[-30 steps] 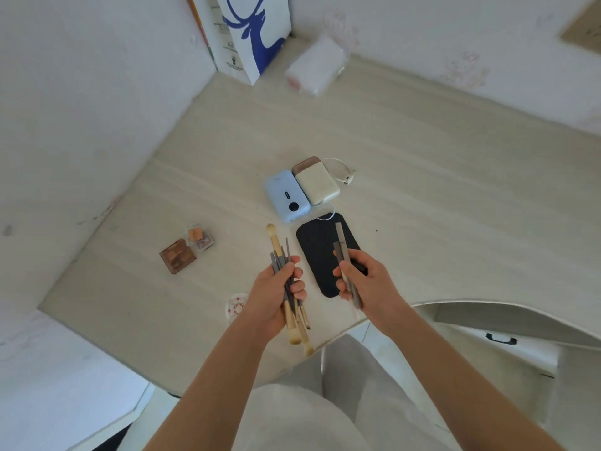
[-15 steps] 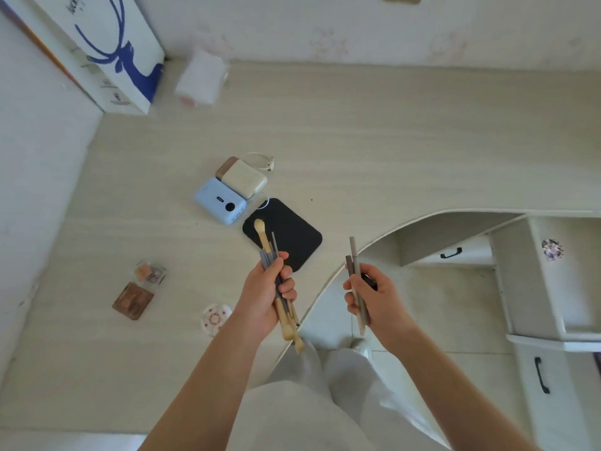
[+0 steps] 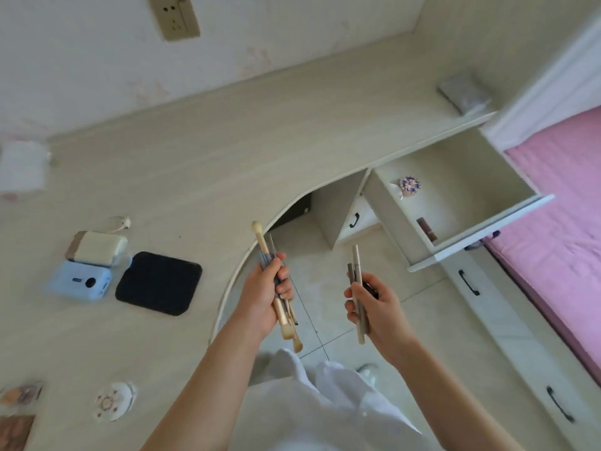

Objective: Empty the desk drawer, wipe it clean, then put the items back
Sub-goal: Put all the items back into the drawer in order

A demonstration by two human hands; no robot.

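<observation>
My left hand (image 3: 265, 292) grips bundled wooden makeup brushes (image 3: 276, 281) | my right hand (image 3: 374, 304) grips slim grey pencils (image 3: 357, 271) | white pulled-out desk drawer (image 3: 481, 229) near.

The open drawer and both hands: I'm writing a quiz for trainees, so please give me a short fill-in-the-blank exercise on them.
1. The left hand grips a bundle of makeup ____.
2. The drawer on the person's right stands ____.
3. The black pad lies beside the ____ power bank on the desk.
4. The right hand holds slim pencils above the ____.

Missing words: brushes; open; blue; floor
</observation>
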